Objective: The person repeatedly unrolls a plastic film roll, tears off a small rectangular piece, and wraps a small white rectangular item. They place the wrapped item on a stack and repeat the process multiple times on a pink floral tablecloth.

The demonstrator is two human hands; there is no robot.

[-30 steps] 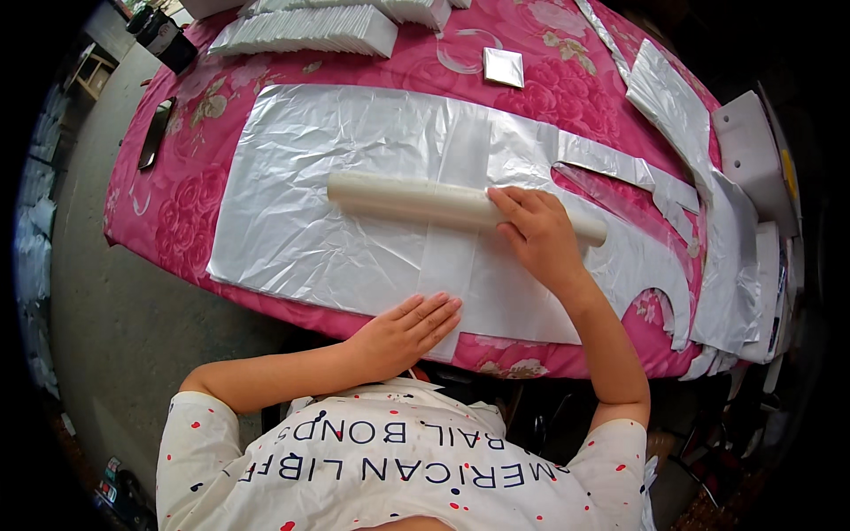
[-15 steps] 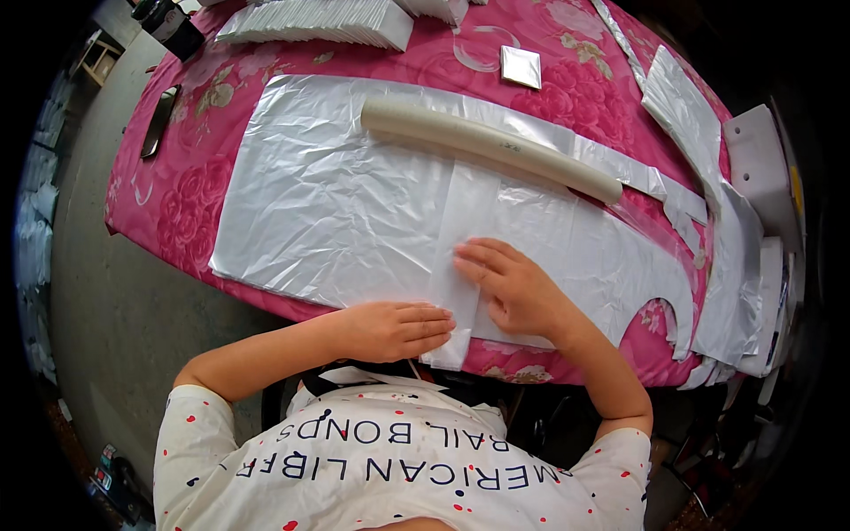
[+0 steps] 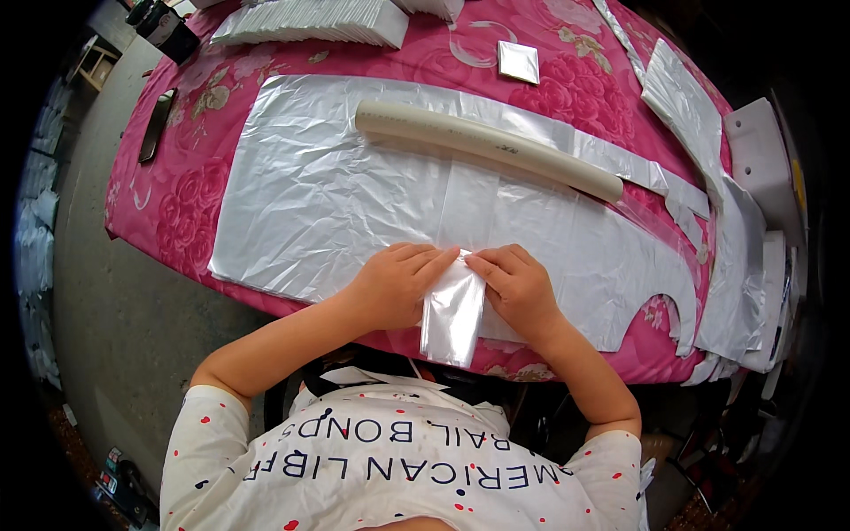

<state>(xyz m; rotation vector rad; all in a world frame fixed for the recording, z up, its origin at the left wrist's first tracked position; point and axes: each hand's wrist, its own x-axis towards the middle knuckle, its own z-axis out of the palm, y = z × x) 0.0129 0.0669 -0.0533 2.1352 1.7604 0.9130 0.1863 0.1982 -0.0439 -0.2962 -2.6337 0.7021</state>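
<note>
A narrow folded plastic bag [image 3: 453, 319], silvery white and shiny, lies at the table's near edge with its lower end toward me. My left hand [image 3: 396, 281] grips its upper left corner between thumb and fingers. At the upper right corner my right hand [image 3: 513, 281] pinches it the same way, so the thumbs almost meet. Under both hands spreads a layer of flat, wrinkled white plastic bags [image 3: 292, 190], with a curved cut-out at the right end. A long beige tube [image 3: 487, 146] rests across the far part of these bags.
A pink flowered cloth [image 3: 190, 208] covers the table. Folded white packets [image 3: 310, 22] stand in a row at the back, near a small silvery square packet [image 3: 518, 62]. At left are a phone [image 3: 157, 126] and a dark jar [image 3: 164, 29]. More plastic sheeting [image 3: 730, 265] drapes at right beside white boxes [image 3: 763, 168].
The flat strip has been folded over toward me into a shorter piece. My left hand moved up, and both hands now pinch its upper end.
</note>
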